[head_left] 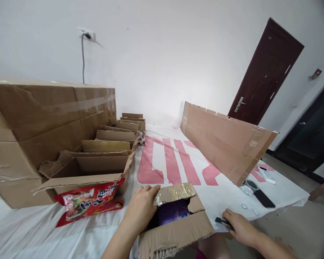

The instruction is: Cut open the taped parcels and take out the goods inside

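A small cardboard box [178, 232] stands at the table's front edge with its top flaps raised. Purple packaging [174, 212] shows inside it, partly hidden by the flaps. My left hand [144, 205] grips the box's far left edge, its fingers curled at the taped flap. To the right of the box, my right hand [236, 223] is closed around a short black box cutter [224, 223], held just above the white cloth. Left of my left hand, red food packets [90, 201] lean against a larger open carton [97, 169].
Several open cartons [113, 135] run in a row towards the wall, beside stacked sealed boxes [48, 111]. An upright cardboard panel [221, 140] borders the table's right side. Near it are a clear cup [250, 187], a black phone [264, 199] and a white packet [266, 175].
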`<act>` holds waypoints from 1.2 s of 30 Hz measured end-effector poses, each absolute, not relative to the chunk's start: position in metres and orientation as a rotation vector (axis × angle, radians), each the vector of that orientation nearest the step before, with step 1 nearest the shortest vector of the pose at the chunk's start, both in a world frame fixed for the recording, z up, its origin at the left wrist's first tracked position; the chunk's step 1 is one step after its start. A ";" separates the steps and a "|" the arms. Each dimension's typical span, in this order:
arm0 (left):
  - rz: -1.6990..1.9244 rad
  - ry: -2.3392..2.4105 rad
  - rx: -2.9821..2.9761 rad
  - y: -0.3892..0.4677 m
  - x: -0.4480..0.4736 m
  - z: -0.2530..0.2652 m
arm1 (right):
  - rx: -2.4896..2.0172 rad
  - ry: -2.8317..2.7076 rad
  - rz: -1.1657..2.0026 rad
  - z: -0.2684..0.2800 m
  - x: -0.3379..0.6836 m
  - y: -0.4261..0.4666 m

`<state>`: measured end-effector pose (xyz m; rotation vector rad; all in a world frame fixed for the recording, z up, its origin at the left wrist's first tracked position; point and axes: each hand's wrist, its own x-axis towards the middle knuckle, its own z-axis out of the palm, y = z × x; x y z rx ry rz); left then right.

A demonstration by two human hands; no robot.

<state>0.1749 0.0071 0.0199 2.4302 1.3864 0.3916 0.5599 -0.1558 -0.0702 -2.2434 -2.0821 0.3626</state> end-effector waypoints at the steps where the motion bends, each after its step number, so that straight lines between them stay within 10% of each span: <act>1: 0.394 1.383 2.430 0.007 0.174 0.020 | -2.227 -2.037 0.373 -0.067 0.561 -0.152; 27: 0.433 1.365 2.429 0.005 0.175 0.022 | -2.273 -1.989 -0.186 -0.155 0.541 -0.178; 36: 0.742 1.282 2.227 0.010 0.173 0.014 | -2.087 -1.788 0.354 -0.077 0.549 -0.140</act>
